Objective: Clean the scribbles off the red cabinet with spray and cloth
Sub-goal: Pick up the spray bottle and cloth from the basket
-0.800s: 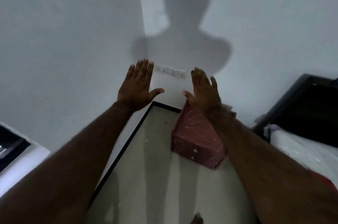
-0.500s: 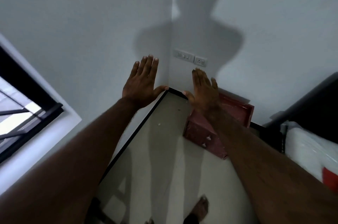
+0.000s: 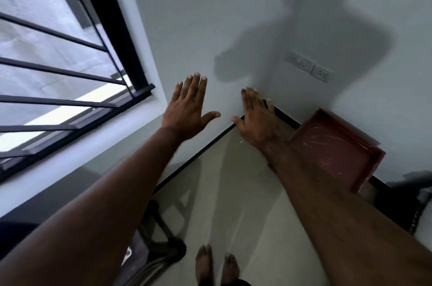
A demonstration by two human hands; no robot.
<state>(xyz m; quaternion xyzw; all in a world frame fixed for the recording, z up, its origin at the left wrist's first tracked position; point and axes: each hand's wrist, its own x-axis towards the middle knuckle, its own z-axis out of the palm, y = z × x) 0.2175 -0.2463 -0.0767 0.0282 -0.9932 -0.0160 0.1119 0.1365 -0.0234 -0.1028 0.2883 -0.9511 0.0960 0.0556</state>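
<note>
White walls are being faced at a corner, with a barred window [image 3: 58, 56] at nine o'clock. Both the left hand [image 3: 187, 110] and right hand [image 3: 257, 122] are being held out flat, fingers spread and empty, likely as a starting pose. The scribbled red cabinet [image 3: 336, 147] is being left untouched on the floor [image 3: 233, 192] at three o'clock; no spray or cloth is being shown.

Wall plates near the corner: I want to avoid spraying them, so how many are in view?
2. A longer switch plate and a socket plate sit side by side on the right wall, above the red cabinet. Others may lie outside the frame.
</note>
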